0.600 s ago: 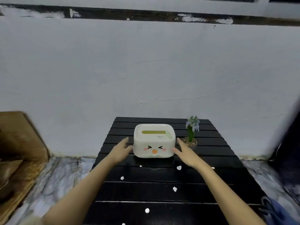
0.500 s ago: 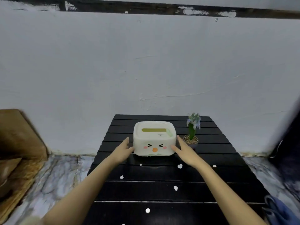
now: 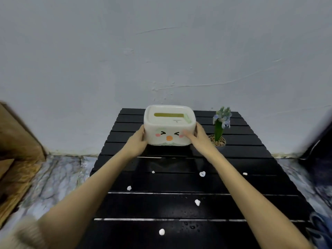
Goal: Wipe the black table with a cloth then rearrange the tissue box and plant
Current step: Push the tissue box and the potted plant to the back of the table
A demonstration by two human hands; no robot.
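Your left hand (image 3: 136, 141) and right hand (image 3: 199, 139) clamp the tissue box (image 3: 169, 125) by its sides, fingers wrapped on it | box over the black table (image 3: 179, 205) toward 12 o'clock | plant (image 3: 219, 129) at its 3 o'clock, just beside your right hand | white crumbs (image 3: 197, 202) toward 6 o'clock

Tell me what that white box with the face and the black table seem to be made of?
The white rounded tissue box with a cartoon face looks like smooth moulded plastic, softly glossy with rounded corners. The black slatted table looks like painted wood or plastic boards: gaps between the slats, a wet sheen.
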